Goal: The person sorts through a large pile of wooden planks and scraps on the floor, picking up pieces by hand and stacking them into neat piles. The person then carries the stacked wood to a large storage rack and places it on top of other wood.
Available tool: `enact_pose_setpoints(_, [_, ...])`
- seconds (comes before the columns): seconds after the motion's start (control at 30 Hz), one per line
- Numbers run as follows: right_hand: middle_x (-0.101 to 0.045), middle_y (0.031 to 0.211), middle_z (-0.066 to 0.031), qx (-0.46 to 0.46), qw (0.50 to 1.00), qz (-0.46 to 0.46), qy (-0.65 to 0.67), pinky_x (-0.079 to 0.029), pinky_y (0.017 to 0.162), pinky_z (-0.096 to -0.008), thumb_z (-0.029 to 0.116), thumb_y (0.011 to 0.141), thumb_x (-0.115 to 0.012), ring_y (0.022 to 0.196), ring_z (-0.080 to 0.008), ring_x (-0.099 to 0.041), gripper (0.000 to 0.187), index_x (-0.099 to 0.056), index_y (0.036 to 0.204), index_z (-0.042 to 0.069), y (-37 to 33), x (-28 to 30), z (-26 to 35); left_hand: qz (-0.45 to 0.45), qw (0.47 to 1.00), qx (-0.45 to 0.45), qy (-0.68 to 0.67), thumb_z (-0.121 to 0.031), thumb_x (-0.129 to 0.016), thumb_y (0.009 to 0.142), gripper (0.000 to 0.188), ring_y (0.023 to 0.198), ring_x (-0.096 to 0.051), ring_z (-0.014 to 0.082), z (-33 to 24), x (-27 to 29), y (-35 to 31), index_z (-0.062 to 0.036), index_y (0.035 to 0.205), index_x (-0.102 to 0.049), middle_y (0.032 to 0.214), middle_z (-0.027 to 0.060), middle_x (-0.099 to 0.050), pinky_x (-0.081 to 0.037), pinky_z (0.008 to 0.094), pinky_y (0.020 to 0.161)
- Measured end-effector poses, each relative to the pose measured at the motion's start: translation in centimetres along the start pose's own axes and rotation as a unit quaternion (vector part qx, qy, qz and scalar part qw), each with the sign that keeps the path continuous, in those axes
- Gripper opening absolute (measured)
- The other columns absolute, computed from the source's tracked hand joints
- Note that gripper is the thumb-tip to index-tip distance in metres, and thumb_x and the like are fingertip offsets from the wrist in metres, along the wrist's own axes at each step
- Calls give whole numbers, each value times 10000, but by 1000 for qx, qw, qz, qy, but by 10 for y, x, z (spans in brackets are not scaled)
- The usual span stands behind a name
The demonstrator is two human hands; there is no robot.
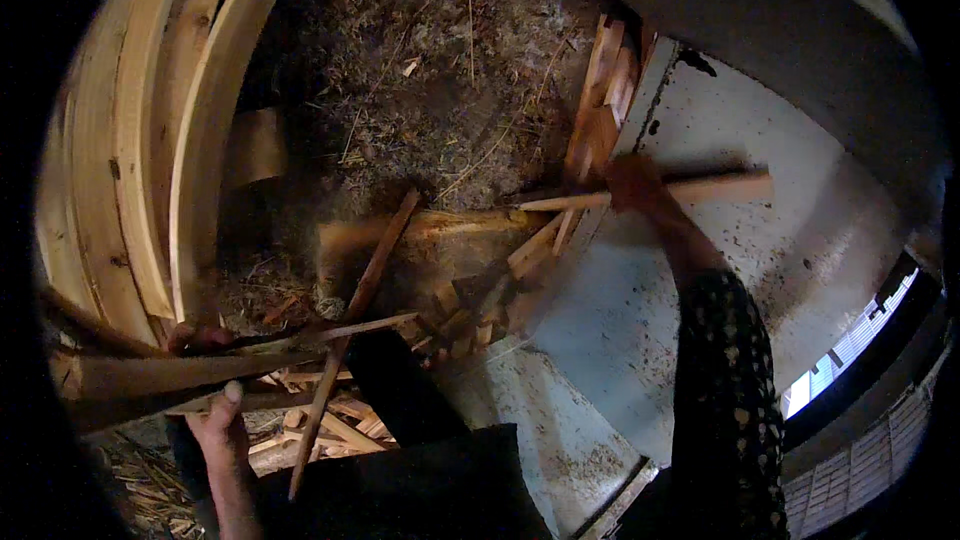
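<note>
My left hand (pixel 218 423) is closed round the end portion of some wooden boards (pixel 140 377) at the lower left, thumb on the near side and fingertips on the far side. A thin split end of wood pokes out to the right of the grip. Over a pale, rust-spotted metal sheet, my right hand (pixel 636 183) grips a narrow wooden strip (pixel 725 188), which sticks out on both sides of the fist. Motion blurs this hand slightly. A dark, slender stick (pixel 372 275) slants upright between the two hands, near the left hand's boards.
Long planks (pixel 125 160) stand stacked along the left. Chaff and straw cover the dirt floor (pixel 420 90). Split sticks (pixel 597 120) lie against the metal sheet (pixel 640 310), and a log (pixel 440 227) lies across the middle. Short offcuts (pixel 345 432) are heaped below.
</note>
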State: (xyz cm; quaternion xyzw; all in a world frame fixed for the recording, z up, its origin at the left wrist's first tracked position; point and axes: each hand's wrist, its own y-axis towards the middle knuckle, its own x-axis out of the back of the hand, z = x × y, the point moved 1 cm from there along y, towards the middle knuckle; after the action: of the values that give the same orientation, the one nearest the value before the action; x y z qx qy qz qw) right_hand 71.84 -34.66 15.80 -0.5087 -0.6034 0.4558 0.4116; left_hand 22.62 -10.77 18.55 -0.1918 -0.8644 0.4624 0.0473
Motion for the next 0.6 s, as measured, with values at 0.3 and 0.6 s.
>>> enact_pose_setpoints(0.3, [-585,783,-81,-69,374,141,914,-461,608,-299,266,668,-619,673,-190,-557,433,-537,1012,18,-200,-5,100,10,991,125,-48,-164,-657,619,619,954,-440,180,-20,7,-4,-48,1155,-371,1001,74,-478,-348,314,841])
enact_pose_setpoints(0.6, [-546,975,-85,-43,48,171,983,-421,804,-373,233,721,-581,919,-218,-519,368,-504,1039,64,-82,57,345,-23,985,158,60,-49,-665,665,514,925,-488,182,-27,16,0,-17,1104,-399,1012,89,-506,-394,309,818])
